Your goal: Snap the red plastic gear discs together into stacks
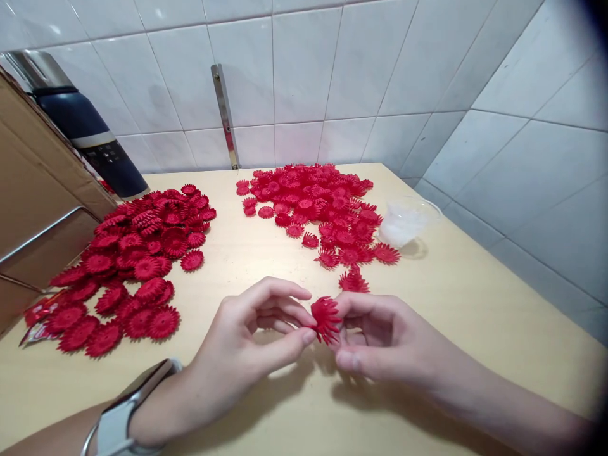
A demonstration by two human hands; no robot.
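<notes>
Low in the middle of the frame, your left hand (pixel 247 342) and right hand (pixel 380 339) meet over the pale yellow table (pixel 475 304), and both pinch one red toothed disc (pixel 325 318) between them. Your left thumb and forefinger close on its left edge; your right fingertips close on its right side, so the disc sits squarely between the two grips, tilted on edge and raised off the table. You wear a wristband (pixel 118 418) on your left wrist at the lower left. Just above the disc lies the right pile of red discs (pixel 318 206), with a small clear cup (pixel 408 220) touching its right edge. At the left of the frame lies the left pile (pixel 137 259), beside a cardboard box (pixel 33 202) and a dark flask (pixel 90 136).
</notes>
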